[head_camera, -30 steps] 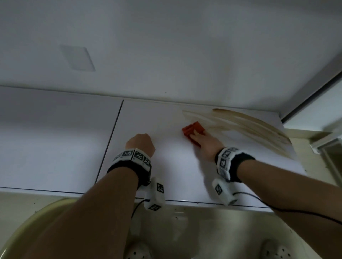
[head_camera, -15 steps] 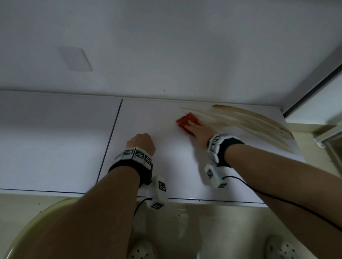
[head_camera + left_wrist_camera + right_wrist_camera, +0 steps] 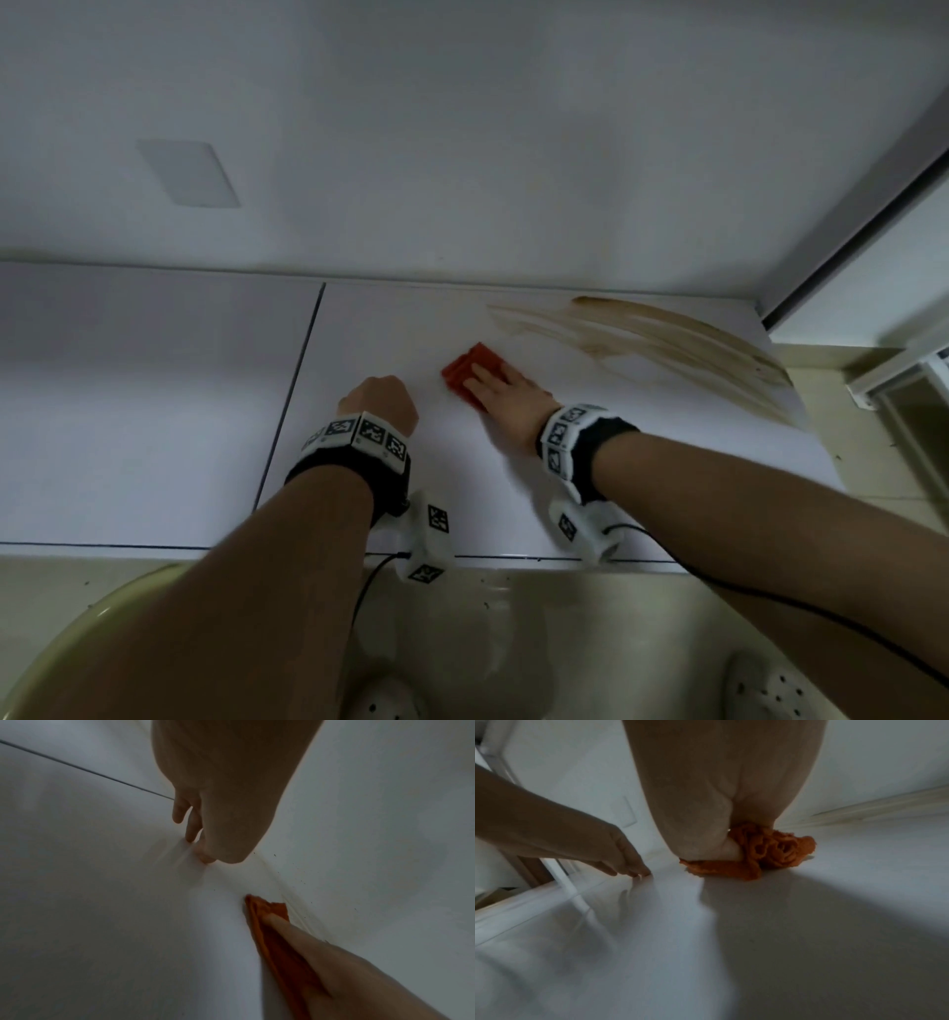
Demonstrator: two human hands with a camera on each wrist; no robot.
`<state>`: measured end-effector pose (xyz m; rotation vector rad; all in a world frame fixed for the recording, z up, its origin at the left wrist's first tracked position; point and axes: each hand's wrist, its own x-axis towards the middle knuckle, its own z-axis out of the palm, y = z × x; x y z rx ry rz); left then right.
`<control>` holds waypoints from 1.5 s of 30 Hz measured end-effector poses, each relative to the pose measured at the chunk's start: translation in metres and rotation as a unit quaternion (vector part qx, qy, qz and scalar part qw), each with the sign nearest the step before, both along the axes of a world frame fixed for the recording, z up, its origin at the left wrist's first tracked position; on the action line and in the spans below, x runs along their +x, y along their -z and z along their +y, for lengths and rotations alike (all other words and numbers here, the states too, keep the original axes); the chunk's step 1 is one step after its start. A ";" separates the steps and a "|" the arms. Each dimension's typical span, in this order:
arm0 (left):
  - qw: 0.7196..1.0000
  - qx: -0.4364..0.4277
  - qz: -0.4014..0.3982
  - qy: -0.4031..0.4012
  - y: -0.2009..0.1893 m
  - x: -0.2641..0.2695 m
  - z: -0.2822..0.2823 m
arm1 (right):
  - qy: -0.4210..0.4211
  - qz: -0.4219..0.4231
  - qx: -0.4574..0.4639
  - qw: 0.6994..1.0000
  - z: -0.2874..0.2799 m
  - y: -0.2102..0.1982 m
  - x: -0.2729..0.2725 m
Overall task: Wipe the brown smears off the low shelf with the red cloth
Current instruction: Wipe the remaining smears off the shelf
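My right hand [image 3: 506, 395], pressing flat on the red cloth [image 3: 470, 371], has pulled back left off the brown smears [image 3: 667, 339]; most streaks remain on the shelf [image 3: 369, 329]. Left hand [image 3: 380, 401], empty, fingertips braced nearby.

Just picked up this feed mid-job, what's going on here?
A person is wiping a low white shelf. The right hand presses a red cloth flat on the shelf, just left of the brown smears, which still streak the far right part. The left hand holds nothing and rests its fingertips on the shelf beside the cloth.
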<state>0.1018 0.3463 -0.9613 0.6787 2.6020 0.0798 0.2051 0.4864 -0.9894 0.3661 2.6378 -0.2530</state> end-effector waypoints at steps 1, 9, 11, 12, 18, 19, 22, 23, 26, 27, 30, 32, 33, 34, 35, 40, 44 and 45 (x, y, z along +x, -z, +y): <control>1.000 0.001 -0.002 0.000 0.000 -0.001 -0.001 | 0.005 -0.017 0.002 1.000 0.003 0.001 -0.006; 1.000 0.012 -0.024 -0.010 0.000 -0.005 0.001 | 0.067 -0.047 0.021 0.996 0.061 -0.008 0.003; 1.000 0.013 -0.021 -0.013 0.000 -0.005 0.001 | 0.098 -0.030 0.009 0.995 0.065 -0.005 0.025; 1.000 0.013 -0.019 -0.015 0.001 -0.004 0.002 | 0.107 -0.015 0.005 0.994 0.064 -0.002 0.035; 1.000 0.020 -0.015 -0.012 0.002 -0.002 0.004 | 0.032 0.090 -0.041 0.995 0.013 -0.001 0.048; 1.000 0.021 -0.017 -0.012 0.002 -0.003 0.004 | 0.012 0.076 -0.038 0.996 0.002 -0.001 0.042; 1.000 0.019 -0.016 -0.014 0.001 -0.004 0.004 | -0.019 0.041 -0.005 0.999 -0.010 0.008 0.019; 1.000 0.017 -0.016 -0.014 0.001 -0.005 0.005 | -0.023 0.034 0.008 0.999 -0.008 0.009 0.013; 1.000 0.008 -0.018 -0.010 0.000 -0.006 0.007 | 0.013 0.002 0.013 1.000 0.016 0.002 -0.002; 1.000 0.005 -0.020 -0.009 0.000 -0.006 0.008 | 0.031 -0.012 0.007 0.999 0.027 -0.003 -0.004; 1.000 0.001 -0.022 -0.007 0.000 -0.008 0.009 | 0.053 -0.028 0.035 0.998 0.059 -0.018 0.009; 1.000 0.003 -0.020 -0.009 0.000 -0.007 0.010 | 0.107 -0.020 0.042 0.993 0.076 -0.024 0.036; 1.000 0.003 -0.019 -0.009 0.000 -0.007 0.011 | 0.137 -0.021 0.049 0.989 0.082 -0.023 0.051; 1.000 0.002 -0.018 -0.009 0.000 -0.006 0.012 | 0.163 -0.021 0.048 0.985 0.085 -0.022 0.065; 1.000 0.002 -0.018 -0.010 0.000 -0.006 0.011 | 0.185 -0.017 0.042 0.982 0.085 -0.019 0.077; 1.000 0.008 -0.021 -0.011 0.001 -0.004 0.010 | 0.123 0.085 -0.029 0.988 0.046 -0.011 0.078; 1.000 0.004 -0.025 -0.015 0.001 -0.004 0.008 | 0.062 0.066 -0.046 0.995 0.011 -0.004 0.039; 1.000 0.004 -0.022 -0.015 0.002 -0.005 0.008 | 0.065 0.053 -0.040 0.996 0.010 -0.003 0.031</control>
